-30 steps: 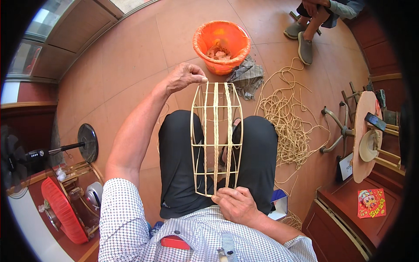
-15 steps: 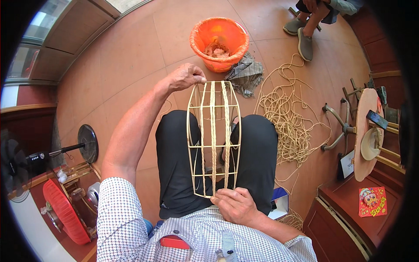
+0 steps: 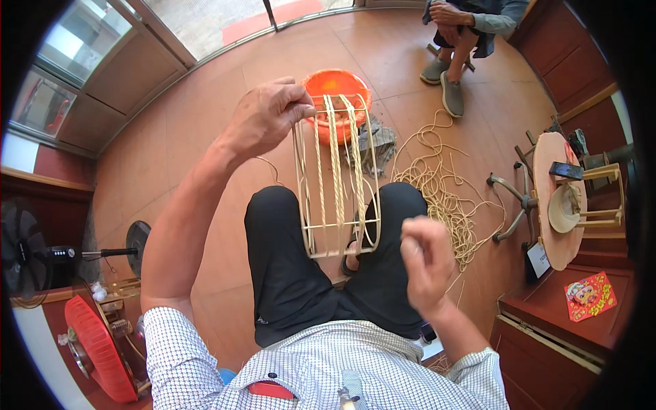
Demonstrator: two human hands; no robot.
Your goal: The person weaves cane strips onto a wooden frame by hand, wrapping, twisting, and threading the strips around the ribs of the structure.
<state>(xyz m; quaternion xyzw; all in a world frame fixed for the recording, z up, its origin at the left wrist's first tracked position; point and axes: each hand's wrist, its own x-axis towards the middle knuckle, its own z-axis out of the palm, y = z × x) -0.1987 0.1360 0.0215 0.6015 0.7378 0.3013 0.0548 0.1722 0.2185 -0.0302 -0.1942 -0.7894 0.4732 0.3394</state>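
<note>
A long basket-like frame (image 3: 375,157) of pale thin rods hangs tilted over my knees. Braided straw-coloured cord (image 3: 334,167) runs along it in several lengthwise strands. At its far left corner, my left hand (image 3: 270,113) pinches the frame between thumb and fingers, holding it up. My right hand (image 3: 429,263) is raised over my right thigh, apart from the frame. Its fingers are curled in and slightly smeared by motion; whether anything is inside them cannot be made out.
An orange lined bucket (image 3: 365,82) stands beyond the frame, with a grey rag (image 3: 377,147) beside it. Loose cord (image 3: 451,198) lies heaped on the floor at right. A round stool (image 3: 557,246), fans (image 3: 99,348) and a seated person's shoes (image 3: 452,96) surround the space.
My right hand has let go of the frame's near end and moved up to the right. My left hand has lifted the frame away from me, its far end now over the bucket.
</note>
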